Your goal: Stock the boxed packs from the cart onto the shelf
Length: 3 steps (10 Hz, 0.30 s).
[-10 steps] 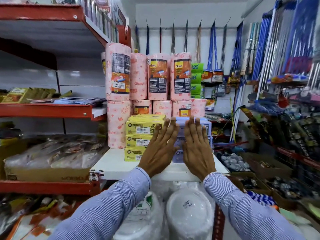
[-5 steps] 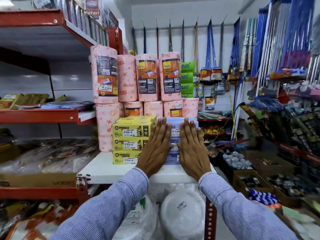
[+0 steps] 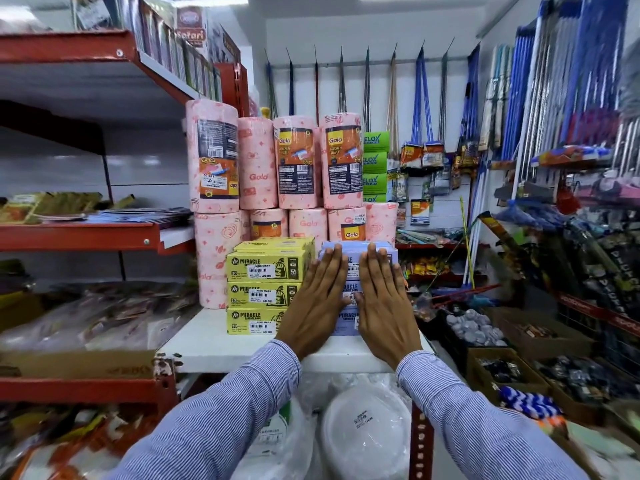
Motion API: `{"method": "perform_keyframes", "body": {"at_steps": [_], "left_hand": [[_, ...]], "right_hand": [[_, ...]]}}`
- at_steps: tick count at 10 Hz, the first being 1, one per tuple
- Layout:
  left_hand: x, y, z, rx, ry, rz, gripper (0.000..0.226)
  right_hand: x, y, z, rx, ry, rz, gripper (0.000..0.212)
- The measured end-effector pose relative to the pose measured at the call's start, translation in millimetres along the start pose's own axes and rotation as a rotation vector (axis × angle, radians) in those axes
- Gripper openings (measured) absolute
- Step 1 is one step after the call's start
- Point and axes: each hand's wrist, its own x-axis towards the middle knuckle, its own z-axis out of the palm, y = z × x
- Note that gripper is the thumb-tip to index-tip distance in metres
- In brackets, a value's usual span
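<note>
A stack of pale blue boxed packs (image 3: pixel 349 285) stands on the white shelf (image 3: pixel 214 344), right beside a stack of yellow Miracle boxed packs (image 3: pixel 265 289). My left hand (image 3: pixel 317 306) and my right hand (image 3: pixel 384 304) lie flat, fingers spread, against the front of the blue stack. Neither hand grips a pack. The hands hide most of the blue boxes' fronts. No cart shows in the head view.
Pink Gala kitchen towel rolls (image 3: pixel 301 161) stand in two tiers behind the boxes. Red metal shelves (image 3: pixel 79 235) with packets run along the left. Wrapped white plates (image 3: pixel 363 431) sit below the shelf. Mops and brooms (image 3: pixel 422 98) hang on the back wall and right.
The view has shifted a little; both hands stay pressed flat on the blue stack, which now sits snug against the yellow boxes.
</note>
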Motion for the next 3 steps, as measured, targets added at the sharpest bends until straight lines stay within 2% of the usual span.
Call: {"method": "perform_keyframes", "body": {"at_steps": [2, 3], "left_hand": [[-2.7, 5.3, -27.6, 0.036, 0.022, -0.034, 0.065], [-2.3, 7.0, -54.1, 0.009, 0.113, -0.119, 0.068]], "right_hand": [[2.0, -7.3, -18.8, 0.027, 0.042, 0.001, 0.065], [10.1, -13.1, -62.4, 0.084, 0.231, 0.091, 0.063]]}}
